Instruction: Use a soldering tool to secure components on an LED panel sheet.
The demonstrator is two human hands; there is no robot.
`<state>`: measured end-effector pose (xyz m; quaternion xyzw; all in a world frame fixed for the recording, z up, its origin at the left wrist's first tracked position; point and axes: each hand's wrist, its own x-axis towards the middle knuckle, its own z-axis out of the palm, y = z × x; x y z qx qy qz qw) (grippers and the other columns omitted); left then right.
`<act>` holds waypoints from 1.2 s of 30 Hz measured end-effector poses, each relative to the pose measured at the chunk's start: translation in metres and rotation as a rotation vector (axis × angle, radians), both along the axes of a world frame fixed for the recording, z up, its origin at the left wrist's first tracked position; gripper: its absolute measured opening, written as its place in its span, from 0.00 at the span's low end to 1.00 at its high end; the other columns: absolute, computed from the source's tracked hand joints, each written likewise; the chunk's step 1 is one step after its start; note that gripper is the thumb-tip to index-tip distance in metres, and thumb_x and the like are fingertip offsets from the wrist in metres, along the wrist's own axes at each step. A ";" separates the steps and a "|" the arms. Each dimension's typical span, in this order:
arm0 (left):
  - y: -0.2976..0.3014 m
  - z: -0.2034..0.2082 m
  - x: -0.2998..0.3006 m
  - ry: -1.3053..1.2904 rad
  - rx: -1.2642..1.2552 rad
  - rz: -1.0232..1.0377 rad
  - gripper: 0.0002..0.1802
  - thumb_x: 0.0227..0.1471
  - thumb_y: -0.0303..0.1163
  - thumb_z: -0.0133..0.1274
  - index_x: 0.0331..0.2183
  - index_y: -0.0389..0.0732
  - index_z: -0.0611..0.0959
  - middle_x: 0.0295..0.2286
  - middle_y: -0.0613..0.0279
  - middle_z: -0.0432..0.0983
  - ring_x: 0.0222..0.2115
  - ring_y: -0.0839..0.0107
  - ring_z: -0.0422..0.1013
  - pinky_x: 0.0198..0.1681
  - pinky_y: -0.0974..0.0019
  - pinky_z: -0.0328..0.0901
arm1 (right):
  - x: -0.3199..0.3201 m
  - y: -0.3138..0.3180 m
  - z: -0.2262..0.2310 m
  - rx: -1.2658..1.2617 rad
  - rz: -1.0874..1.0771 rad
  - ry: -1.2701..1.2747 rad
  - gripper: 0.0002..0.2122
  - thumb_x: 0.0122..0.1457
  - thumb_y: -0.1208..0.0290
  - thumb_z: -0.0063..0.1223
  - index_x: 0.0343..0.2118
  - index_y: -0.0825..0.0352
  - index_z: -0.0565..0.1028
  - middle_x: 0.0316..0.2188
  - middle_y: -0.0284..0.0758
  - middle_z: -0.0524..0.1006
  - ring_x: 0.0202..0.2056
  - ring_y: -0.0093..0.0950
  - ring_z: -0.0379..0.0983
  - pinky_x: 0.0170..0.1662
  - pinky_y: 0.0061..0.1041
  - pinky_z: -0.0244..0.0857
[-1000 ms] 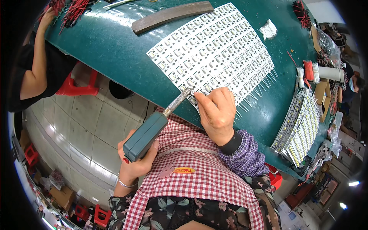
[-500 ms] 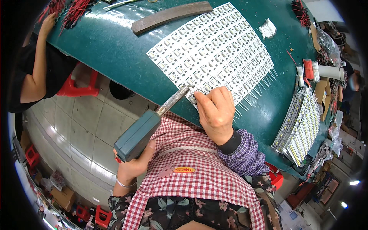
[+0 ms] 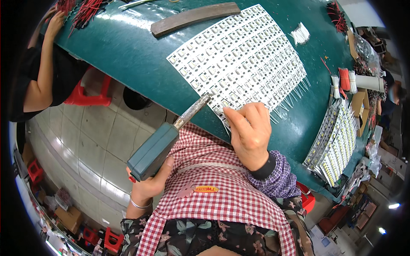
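Note:
My left hand (image 3: pixel 153 182) is wrapped round a soldering gun (image 3: pixel 154 150) with a dark green body and a long metal barrel. The barrel's tip meets the near left corner of a white sheet of LED circuit boards (image 3: pixel 239 55), which lies flat on the green table. Just right of that tip is my right hand (image 3: pixel 253 135), its thumb and forefinger pinched over the sheet's near edge. What the pinch holds is too small to make out. Thin white wires (image 3: pixel 285 102) stick out along the sheet's right edge.
A curved dark bar (image 3: pixel 194 19) lies beyond the sheet, and a bundle of short white wires (image 3: pixel 300 33) to its right. Stacked LED boards (image 3: pixel 333 143) rest at the right table edge. At the far left, a co-worker's arm (image 3: pixel 45 72) reaches red and black wires (image 3: pixel 85 15).
My right hand has moved a little to the right and nearer to me, away from the soldering gun's tip. The sheet appears shifted slightly right, while the gun has hardly moved.

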<state>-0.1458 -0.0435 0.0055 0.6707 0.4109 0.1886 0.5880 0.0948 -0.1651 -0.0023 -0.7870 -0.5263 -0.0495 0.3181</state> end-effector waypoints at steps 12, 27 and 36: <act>0.002 -0.006 -0.008 0.030 0.077 -0.032 0.13 0.45 0.22 0.68 0.37 0.31 0.87 0.29 0.54 0.84 0.26 0.69 0.80 0.30 0.70 0.72 | 0.002 0.011 -0.020 0.043 0.005 0.032 0.12 0.46 0.83 0.61 0.35 0.65 0.81 0.25 0.31 0.68 0.33 0.32 0.70 0.40 0.33 0.62; 0.003 -0.002 -0.004 0.017 0.113 -0.101 0.10 0.46 0.20 0.66 0.35 0.31 0.86 0.28 0.55 0.80 0.23 0.68 0.78 0.26 0.68 0.69 | 0.003 0.012 -0.021 0.037 0.035 0.013 0.11 0.47 0.83 0.59 0.35 0.65 0.81 0.24 0.31 0.68 0.32 0.31 0.69 0.39 0.32 0.60; 0.003 -0.003 -0.002 0.016 0.151 -0.144 0.10 0.46 0.19 0.65 0.35 0.31 0.86 0.28 0.55 0.80 0.23 0.67 0.78 0.26 0.69 0.69 | 0.003 0.012 -0.021 0.033 0.041 -0.001 0.12 0.46 0.83 0.59 0.35 0.66 0.81 0.25 0.31 0.68 0.33 0.32 0.69 0.39 0.32 0.61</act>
